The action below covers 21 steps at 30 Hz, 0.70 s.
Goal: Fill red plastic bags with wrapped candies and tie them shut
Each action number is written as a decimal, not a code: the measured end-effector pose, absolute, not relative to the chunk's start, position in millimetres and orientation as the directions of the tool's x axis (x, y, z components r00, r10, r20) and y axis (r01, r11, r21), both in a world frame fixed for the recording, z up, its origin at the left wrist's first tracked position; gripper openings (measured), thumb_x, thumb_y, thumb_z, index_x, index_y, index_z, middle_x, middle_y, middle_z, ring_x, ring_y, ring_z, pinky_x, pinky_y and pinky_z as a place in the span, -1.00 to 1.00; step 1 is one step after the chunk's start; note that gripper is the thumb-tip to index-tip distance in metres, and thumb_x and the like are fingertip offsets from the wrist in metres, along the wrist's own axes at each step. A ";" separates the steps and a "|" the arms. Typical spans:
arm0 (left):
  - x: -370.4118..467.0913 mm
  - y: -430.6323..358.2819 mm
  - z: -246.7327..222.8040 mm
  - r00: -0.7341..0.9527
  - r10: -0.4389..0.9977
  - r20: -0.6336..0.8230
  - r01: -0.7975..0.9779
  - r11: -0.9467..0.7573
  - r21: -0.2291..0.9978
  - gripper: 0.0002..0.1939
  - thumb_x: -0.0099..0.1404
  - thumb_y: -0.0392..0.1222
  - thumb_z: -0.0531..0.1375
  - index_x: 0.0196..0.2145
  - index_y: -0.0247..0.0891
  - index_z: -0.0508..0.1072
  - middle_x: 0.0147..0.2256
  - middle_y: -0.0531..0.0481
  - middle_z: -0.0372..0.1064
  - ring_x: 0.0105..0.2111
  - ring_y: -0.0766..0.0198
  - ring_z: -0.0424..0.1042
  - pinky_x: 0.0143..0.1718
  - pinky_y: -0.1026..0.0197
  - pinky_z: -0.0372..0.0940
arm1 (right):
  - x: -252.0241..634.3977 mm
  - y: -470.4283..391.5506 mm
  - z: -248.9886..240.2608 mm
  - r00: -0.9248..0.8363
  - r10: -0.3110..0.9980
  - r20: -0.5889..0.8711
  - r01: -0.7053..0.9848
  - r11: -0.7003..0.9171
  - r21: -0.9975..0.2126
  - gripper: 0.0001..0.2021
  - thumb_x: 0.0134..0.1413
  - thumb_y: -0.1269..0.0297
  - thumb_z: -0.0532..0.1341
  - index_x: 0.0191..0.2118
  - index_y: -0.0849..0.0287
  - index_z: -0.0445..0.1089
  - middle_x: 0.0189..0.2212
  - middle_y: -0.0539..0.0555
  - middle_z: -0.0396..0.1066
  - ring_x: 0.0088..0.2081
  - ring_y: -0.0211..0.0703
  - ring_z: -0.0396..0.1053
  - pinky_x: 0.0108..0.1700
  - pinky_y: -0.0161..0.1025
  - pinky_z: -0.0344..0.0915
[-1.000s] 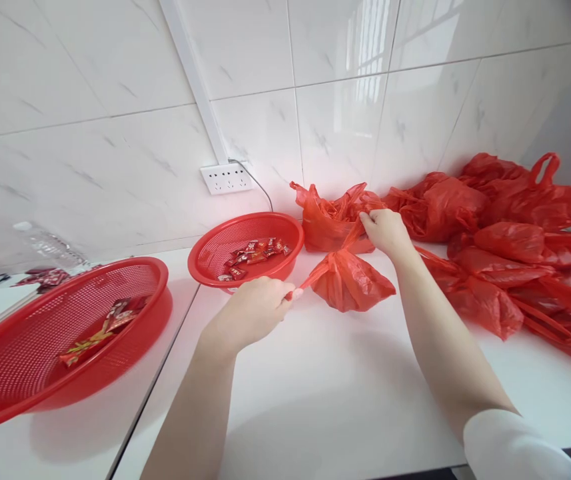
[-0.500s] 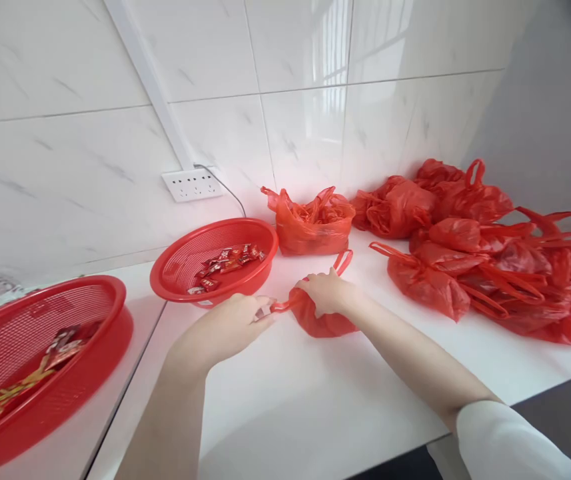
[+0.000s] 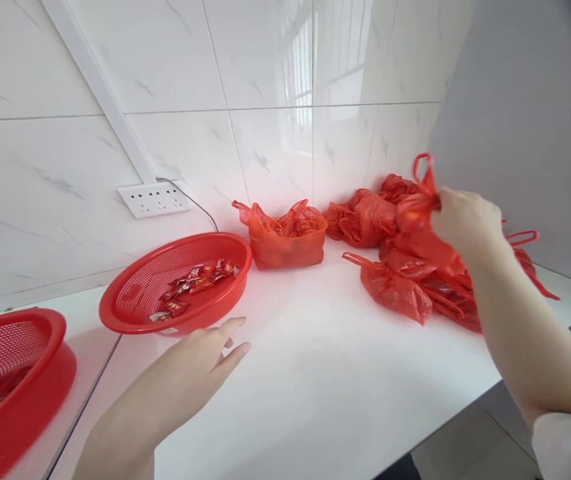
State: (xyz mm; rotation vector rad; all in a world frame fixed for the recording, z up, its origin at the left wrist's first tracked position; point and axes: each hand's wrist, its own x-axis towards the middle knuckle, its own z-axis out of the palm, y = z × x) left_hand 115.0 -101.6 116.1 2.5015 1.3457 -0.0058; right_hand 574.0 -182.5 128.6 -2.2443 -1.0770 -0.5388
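Observation:
My right hand (image 3: 468,217) grips a tied red plastic bag (image 3: 420,223) by its gathered neck, one loop handle sticking up. The bag hangs over a heap of similar tied red bags (image 3: 395,293) at the right of the table. My left hand (image 3: 210,360) is held above the white tabletop (image 3: 285,373), fingers apart and holding nothing. Closest to it is a round red mesh basket (image 3: 175,320) with several small wrapped snacks (image 3: 200,280) in it.
An open red bag stuffed with crumpled plastic bags (image 3: 288,243) stands against the tiled wall. A second red basket (image 3: 30,373) holding wrapped packets is at the left, partly cut off. A power strip (image 3: 155,199) with a cable sits on the wall behind.
My right hand has lifted the tied bag from the table middle and carried it right, over the heap. My left hand has let go of its handle. The view has swung right.

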 end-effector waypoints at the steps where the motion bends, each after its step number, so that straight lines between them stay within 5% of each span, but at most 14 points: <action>1: 115.3 -102.3 116.2 0.571 0.808 -0.143 0.810 -0.525 0.262 -0.45 0.34 0.14 -0.07 0.20 -0.03 0.28 -0.05 -0.09 0.47 -0.11 0.01 0.49 -0.22 0.10 0.33 | 598.4 -181.4 120.5 0.571 0.499 0.652 0.807 -0.485 -0.337 -0.88 0.07 0.34 0.14 -0.25 0.11 0.38 -0.23 0.41 0.37 0.02 0.46 0.22 -0.01 0.38 0.02; 3: 116.3 -103.4 117.1 0.581 0.800 -0.146 0.803 -0.535 0.262 -0.46 0.34 0.12 -0.08 0.20 -0.03 0.28 -0.02 -0.09 0.46 -0.07 0.00 0.47 -0.16 0.08 0.32 | 640.7 -175.3 92.2 0.608 0.400 0.686 0.779 -0.470 -0.416 -0.88 0.07 0.21 0.17 -0.29 0.08 0.39 -0.08 0.44 0.31 0.11 0.51 0.09 0.06 0.47 -0.15; 7: 116.3 -106.2 121.0 0.545 0.820 -0.177 0.832 -0.502 0.235 -0.43 0.34 0.13 -0.08 0.22 -0.07 0.25 0.06 -0.11 0.39 0.02 -0.03 0.40 -0.11 0.05 0.30 | 684.3 -162.6 25.5 0.792 0.356 0.495 0.607 -0.544 -0.579 -0.80 0.01 0.12 0.17 -0.40 0.14 0.39 -0.02 0.57 0.25 0.15 0.65 0.03 0.02 0.57 -0.25; 14: 110.8 -113.3 124.1 0.598 0.798 -0.074 0.777 -0.555 0.298 -0.48 0.33 0.09 -0.04 0.17 -0.09 0.32 -0.03 -0.12 0.46 -0.10 0.01 0.48 -0.23 0.13 0.31 | 644.9 -145.4 44.4 0.588 0.448 0.673 0.809 -0.302 -0.504 -0.74 0.15 0.13 0.08 -0.49 0.09 0.36 -0.06 0.46 0.29 0.17 0.45 0.04 0.07 0.37 -0.11; 18: 111.9 -115.3 124.8 0.591 0.798 -0.121 0.787 -0.538 0.301 -0.50 0.35 0.08 -0.07 0.16 -0.07 0.31 -0.15 -0.08 0.51 -0.18 0.05 0.50 -0.28 0.14 0.29 | 567.0 -108.0 85.8 0.466 0.709 0.529 0.876 -0.286 -0.389 -0.82 0.12 0.35 0.08 -0.29 0.25 0.43 -0.11 0.48 0.35 0.05 0.46 0.19 0.00 0.40 -0.03; 21: 113.1 -116.7 126.5 0.589 0.795 -0.144 0.794 -0.536 0.288 -0.51 0.36 0.07 -0.09 0.16 -0.06 0.30 -0.19 -0.07 0.52 -0.20 0.05 0.50 -0.32 0.16 0.27 | 505.3 -64.9 96.6 0.291 0.839 0.460 0.910 -0.094 -0.404 -0.80 0.13 0.33 0.10 -0.26 0.19 0.47 -0.20 0.25 0.46 -0.12 0.15 0.36 -0.03 0.12 0.17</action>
